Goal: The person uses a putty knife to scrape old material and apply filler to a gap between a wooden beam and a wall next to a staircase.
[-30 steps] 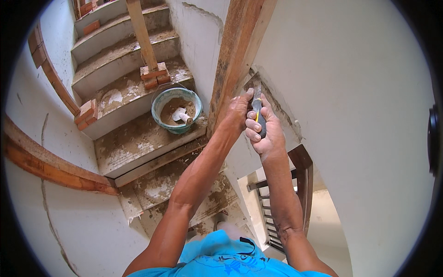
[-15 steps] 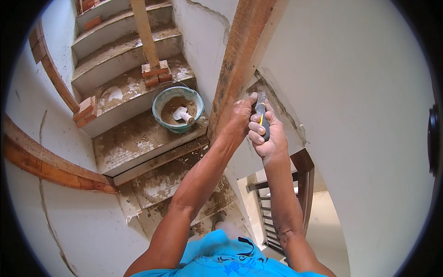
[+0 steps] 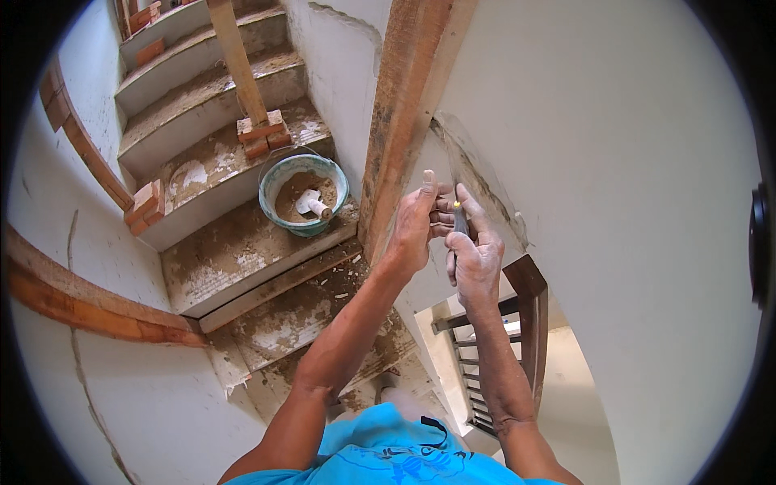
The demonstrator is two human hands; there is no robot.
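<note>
Pale dust coats both my hands, which are raised close together in front of the wall. In my right hand [image 3: 478, 257] is a slim hand tool [image 3: 460, 220] with a dark grey handle and a yellow mark. Its thumb presses on the handle and its index finger stretches alongside; the blade cannot be made out now. My left hand [image 3: 416, 222] is just left of the tool, thumb up and fingers apart, holding nothing I can see. Beyond the fingers, a rough broken strip of plaster [image 3: 483, 186] runs down the wall beside a wooden beam [image 3: 404, 105].
A teal bucket [image 3: 267, 194] of brown mortar, with a white-bladed trowel [image 3: 312, 204] in it, stands on a stair. Higher up, a wooden post [image 3: 237, 61] rests on stacked bricks [image 3: 263, 132]. Curved stairs rise at the left; a dark railing [image 3: 529, 323] drops away below right.
My left hand has turned and come off the tool, its fingers spreading. My right hand has drawn back slightly from the wall and shifted its hold, turning the tool. The view has moved slightly.
</note>
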